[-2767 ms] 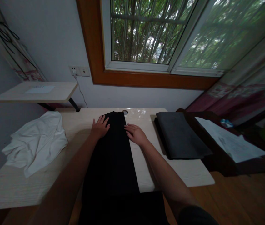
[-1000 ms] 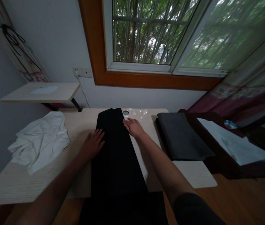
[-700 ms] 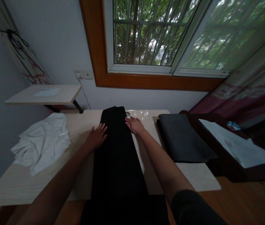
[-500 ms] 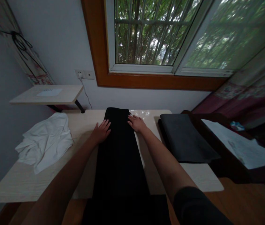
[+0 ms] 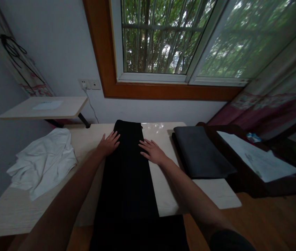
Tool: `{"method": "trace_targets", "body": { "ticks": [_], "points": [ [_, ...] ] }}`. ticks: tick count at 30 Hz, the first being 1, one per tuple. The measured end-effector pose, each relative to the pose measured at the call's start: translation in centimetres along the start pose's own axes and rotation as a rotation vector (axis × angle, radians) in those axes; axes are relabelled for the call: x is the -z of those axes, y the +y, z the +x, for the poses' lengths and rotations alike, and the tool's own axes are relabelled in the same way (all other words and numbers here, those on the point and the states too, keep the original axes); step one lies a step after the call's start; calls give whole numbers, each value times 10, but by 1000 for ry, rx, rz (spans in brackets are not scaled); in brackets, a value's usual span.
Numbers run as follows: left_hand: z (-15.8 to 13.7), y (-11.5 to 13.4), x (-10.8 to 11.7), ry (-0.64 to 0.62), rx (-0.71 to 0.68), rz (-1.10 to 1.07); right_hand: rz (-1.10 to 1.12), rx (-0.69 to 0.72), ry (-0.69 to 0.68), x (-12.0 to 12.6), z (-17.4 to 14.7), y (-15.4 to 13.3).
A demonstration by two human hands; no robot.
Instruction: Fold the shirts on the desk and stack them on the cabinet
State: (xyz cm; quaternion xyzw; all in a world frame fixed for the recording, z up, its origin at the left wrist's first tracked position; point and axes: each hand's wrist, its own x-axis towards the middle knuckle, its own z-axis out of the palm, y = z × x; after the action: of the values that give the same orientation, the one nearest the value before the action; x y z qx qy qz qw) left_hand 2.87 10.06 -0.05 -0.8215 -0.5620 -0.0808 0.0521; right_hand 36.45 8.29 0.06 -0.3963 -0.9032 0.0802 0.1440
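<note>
A long strip of black cloth (image 5: pixel 128 174), which looks like a pair of trousers folded lengthwise, lies flat on the pale wooden table (image 5: pixel 161 195). It runs from the table's far edge down toward me, where it merges with dark fabric at the bottom of the view. My left hand (image 5: pixel 108 143) rests flat on its left edge near the far end, fingers spread. Opposite, my right hand (image 5: pixel 152 152) has its fingertips on the right edge, a little nearer to me, fingers also spread. Neither hand grips anything.
A crumpled white cloth (image 5: pixel 44 157) lies at the left, below a small raised shelf (image 5: pixel 69 106). Folded dark grey items (image 5: pixel 200 151) lie at the table's right. Beyond is dark furniture with a white sheet (image 5: pixel 255 157). A window (image 5: pixel 163 42) is ahead.
My right hand has slid toward me along the black cloth's right edge. My left hand stays near the far end on the left edge. The camera view has shifted slightly.
</note>
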Motion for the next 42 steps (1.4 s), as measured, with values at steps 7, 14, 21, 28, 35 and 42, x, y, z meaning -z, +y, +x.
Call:
{"method": "trace_targets", "body": {
  "ticks": [7,14,21,28,35,42],
  "points": [
    [-26,20,8,161,-45,-59,-102,-50,20,-2,7,0],
    [-75,39,9,-30,-122,-96,-157,-103,-16,0,27,12],
    [-98,7,8,-13,-105,-108,-116,-159,34,-4,26,7],
    [-146,-11,20,-5,-170,-222,71,-73,65,-2,-28,4],
    [-148,6,31,-88,-202,-216,183,-26,-39,23,-66,-21],
    [-148,27,36,-110,-325,-276,278,80,-32,23,-79,-40]
  ]
}}
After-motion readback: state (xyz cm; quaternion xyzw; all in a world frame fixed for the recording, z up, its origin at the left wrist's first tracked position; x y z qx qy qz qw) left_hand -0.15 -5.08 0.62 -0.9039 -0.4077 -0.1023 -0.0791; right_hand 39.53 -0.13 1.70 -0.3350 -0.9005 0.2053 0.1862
